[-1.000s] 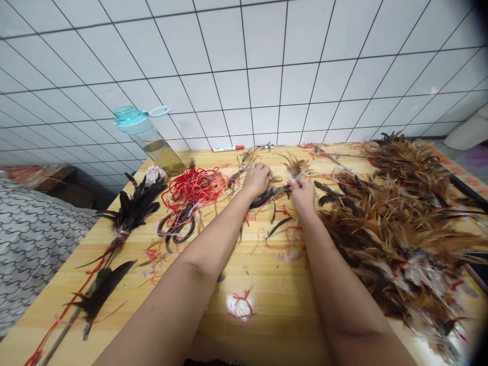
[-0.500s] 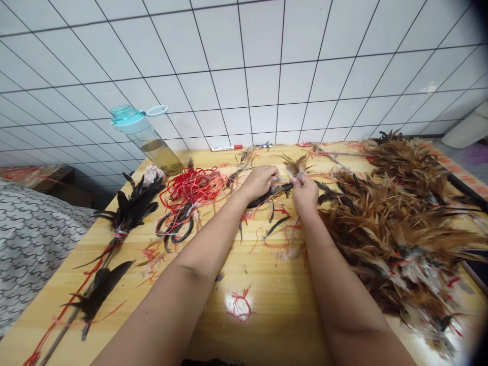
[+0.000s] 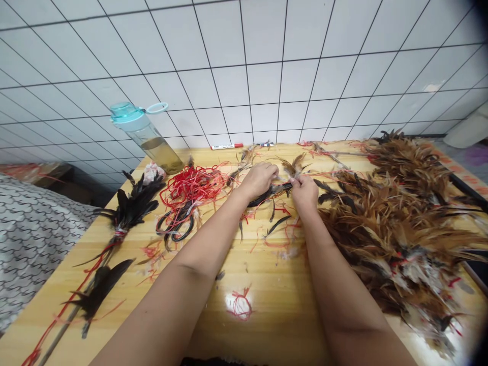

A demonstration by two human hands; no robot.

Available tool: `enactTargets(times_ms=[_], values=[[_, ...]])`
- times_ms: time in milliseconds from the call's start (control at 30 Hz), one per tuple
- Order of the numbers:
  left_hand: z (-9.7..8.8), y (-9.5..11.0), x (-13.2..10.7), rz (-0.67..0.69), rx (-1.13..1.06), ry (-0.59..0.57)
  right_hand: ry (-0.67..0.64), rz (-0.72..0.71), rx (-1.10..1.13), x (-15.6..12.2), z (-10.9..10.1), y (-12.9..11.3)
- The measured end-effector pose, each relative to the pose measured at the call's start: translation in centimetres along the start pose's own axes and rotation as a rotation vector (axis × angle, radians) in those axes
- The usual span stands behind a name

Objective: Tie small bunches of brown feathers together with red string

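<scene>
My left hand [image 3: 259,179] and my right hand [image 3: 304,191] meet at the far middle of the wooden table [image 3: 267,300]. Both are closed on a small bundle of dark feathers [image 3: 272,191] that lies between them. A tuft of brown feathers [image 3: 293,165] sticks up just beyond my right hand's fingers. A tangle of red string [image 3: 194,185] lies left of my left hand. Loose dark feathers and red string scraps lie under my wrists.
A big heap of brown feathers [image 3: 404,223] fills the table's right side. Black feather bundles tied with red string [image 3: 129,211] lie at the left. A teal-capped bottle [image 3: 147,137] and a red marker [image 3: 226,146] stand by the tiled wall. Patterned fabric [image 3: 34,234] lies far left.
My hands have drawn closer together over the dark feathers, the right one shifting slightly left. Everything else on the table stays where it was.
</scene>
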State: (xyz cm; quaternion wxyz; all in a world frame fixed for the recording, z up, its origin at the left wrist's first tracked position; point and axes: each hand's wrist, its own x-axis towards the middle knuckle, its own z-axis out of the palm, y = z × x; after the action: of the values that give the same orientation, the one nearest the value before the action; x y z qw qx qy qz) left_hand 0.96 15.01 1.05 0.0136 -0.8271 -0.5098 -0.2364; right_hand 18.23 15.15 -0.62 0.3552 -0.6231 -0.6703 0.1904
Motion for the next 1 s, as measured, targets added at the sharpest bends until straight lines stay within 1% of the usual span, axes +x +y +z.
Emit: enactTargets(times_ms=[100, 233, 333, 433, 533, 600, 667, 733, 767, 800, 833, 867, 967, 1000], values=[[-0.3, 0.3, 0.0, 0.003, 0.073, -0.002, -0.043, 0.018, -0.079, -0.2, -0.3, -0.5], [-0.4, 0.7, 0.0, -0.009, 0.114, 0.012, -0.106, 0.029, -0.142, -0.3, -0.6, -1.0], [-0.4, 0.9, 0.0, -0.018, 0.124, 0.038, -0.136, 0.039, -0.132, -0.3, -0.5, -1.0], [-0.2, 0.9, 0.1, -0.026, 0.118, 0.057, -0.143, 0.024, -0.087, -0.2, 0.0, -0.6], [-0.1, 1.0, 0.1, -0.028, 0.096, 0.073, -0.157, -0.008, 0.017, 0.0, 0.8, -0.1], [-0.3, 1.2, 0.0, -0.011, 0.063, 0.12, -0.185, 0.017, 0.146, 0.2, 1.3, 0.2], [-0.8, 1.5, -0.1, -0.024, 0.041, 0.234, -0.197, 0.08, 0.321, 0.4, 1.6, 0.5], [-1.3, 1.9, -0.2, -0.08, 0.027, 0.374, -0.192, 0.152, 0.501, 0.6, 1.9, 0.8], [-1.5, 2.0, -0.2, -0.114, 0.01, 0.42, -0.187, 0.179, 0.571, 0.7, 1.9, 0.9], [-1.5, 2.2, -0.1, -0.143, -0.025, 0.431, -0.182, 0.196, 0.619, 0.7, 2.0, 1.0], [-1.4, 2.3, 0.0, -0.167, -0.079, 0.399, -0.175, 0.201, 0.646, 0.8, 2.0, 1.0], [-1.2, 2.3, 0.1, -0.189, -0.147, 0.33, -0.166, 0.194, 0.656, 0.8, 2.1, 1.0], [-0.2, 2.5, 0.4, -0.247, -0.394, 0.061, -0.148, 0.141, 0.625, 0.7, 2.1, 1.1], [0.1, 2.6, 0.5, -0.264, -0.486, 0.006, -0.151, 0.125, 0.607, 0.7, 2.1, 1.0]])
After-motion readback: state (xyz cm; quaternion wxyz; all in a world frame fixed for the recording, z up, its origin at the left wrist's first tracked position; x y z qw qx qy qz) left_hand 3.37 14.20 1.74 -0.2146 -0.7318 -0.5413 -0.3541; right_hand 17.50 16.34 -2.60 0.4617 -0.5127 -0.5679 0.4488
